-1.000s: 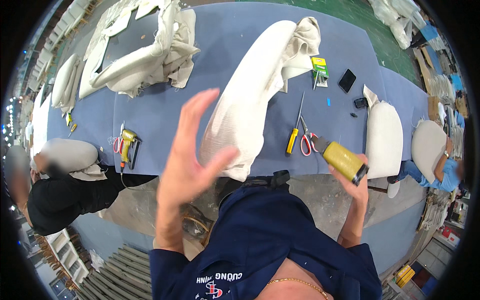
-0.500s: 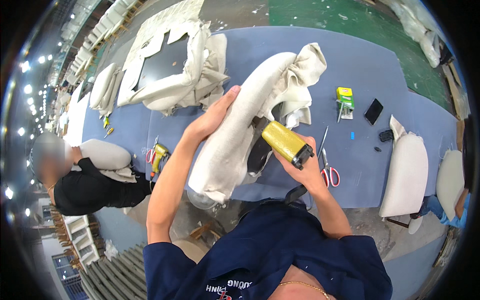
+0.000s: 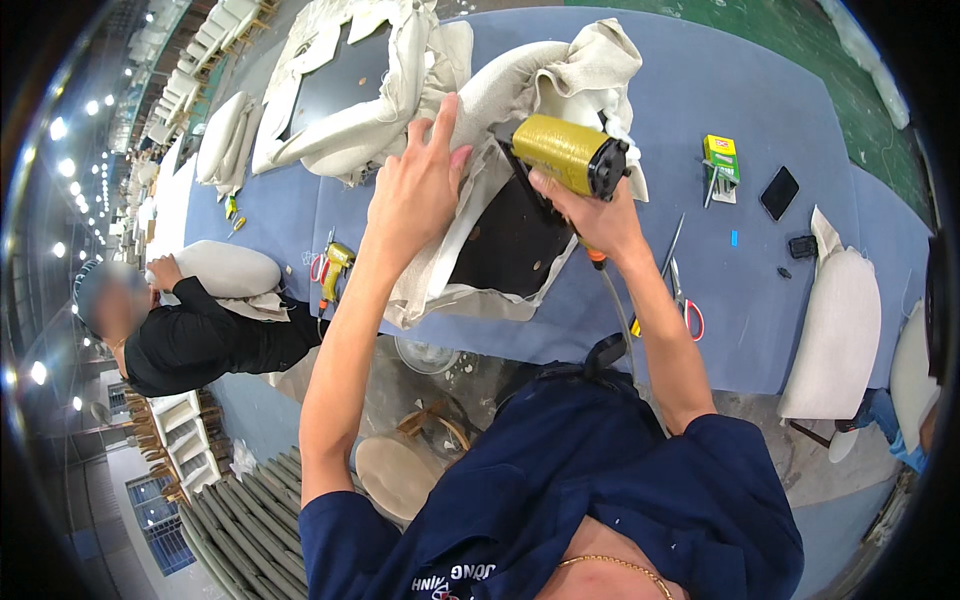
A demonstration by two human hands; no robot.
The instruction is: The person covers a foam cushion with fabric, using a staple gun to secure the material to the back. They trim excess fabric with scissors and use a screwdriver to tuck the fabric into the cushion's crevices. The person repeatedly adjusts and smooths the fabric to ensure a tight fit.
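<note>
a blue table (image 3: 750,300) is bearing a beige-covered panel (image 3: 500,242); the left hand (image 3: 415,195) is arching over it, fingers splayed; the right hand (image 3: 600,213) is gripping a yellow stapler (image 3: 560,152).

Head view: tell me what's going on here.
A person's right hand grips a yellow staple gun over a cushion on the blue table. Their left hand, fingers spread, is at the fabric near the gun's nose. The cushion's dark panel shows, with fabric around it. Whether the nose touches is unclear. At left, a co-worker handles another cushion.
</note>
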